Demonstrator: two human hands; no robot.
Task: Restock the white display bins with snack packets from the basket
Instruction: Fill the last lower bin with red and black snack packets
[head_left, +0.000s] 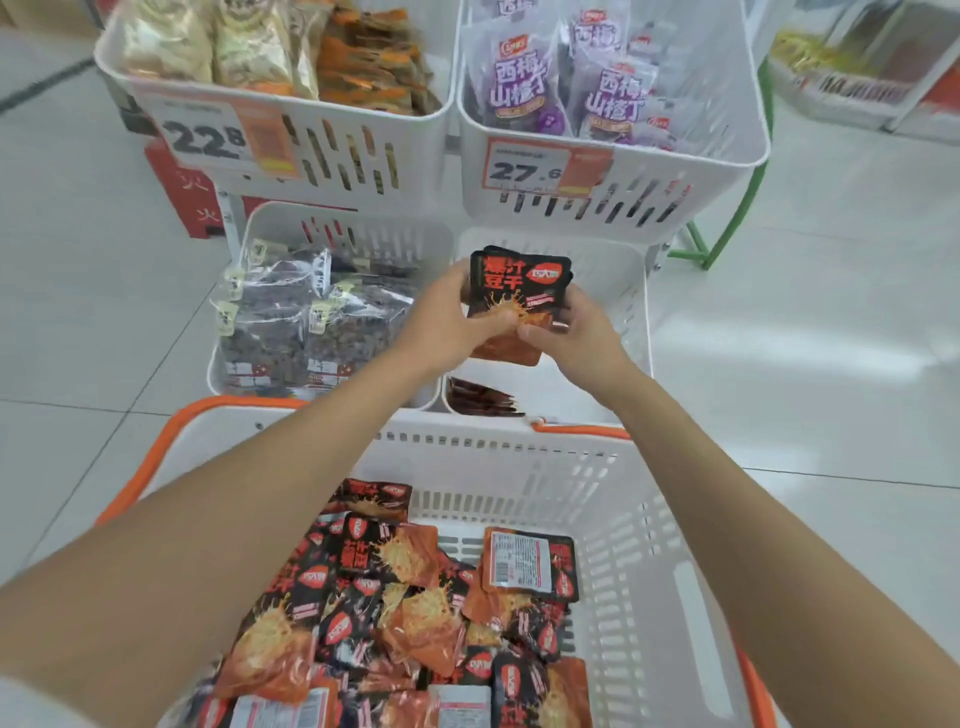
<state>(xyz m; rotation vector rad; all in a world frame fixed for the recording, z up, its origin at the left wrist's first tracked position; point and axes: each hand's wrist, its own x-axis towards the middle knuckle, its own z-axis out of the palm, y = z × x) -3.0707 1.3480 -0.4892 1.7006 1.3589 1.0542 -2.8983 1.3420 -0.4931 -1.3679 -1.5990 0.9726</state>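
My left hand and right hand both grip one stack of packets between them. The printed face is toward me, the long axis runs away from me and the top edge is farthest. The bin is beneath my hands and the basket is under my forearms.

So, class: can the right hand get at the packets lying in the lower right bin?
Probably yes: the packets lie in the open bin below the right hand, but it grips a stack.

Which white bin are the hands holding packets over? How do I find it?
Start at the orange-rimmed basket nearest the person. Just past it sit two low white bins; pick the right-hand bin. It is almost bare inside, while its neighbour is packed with clear bags.
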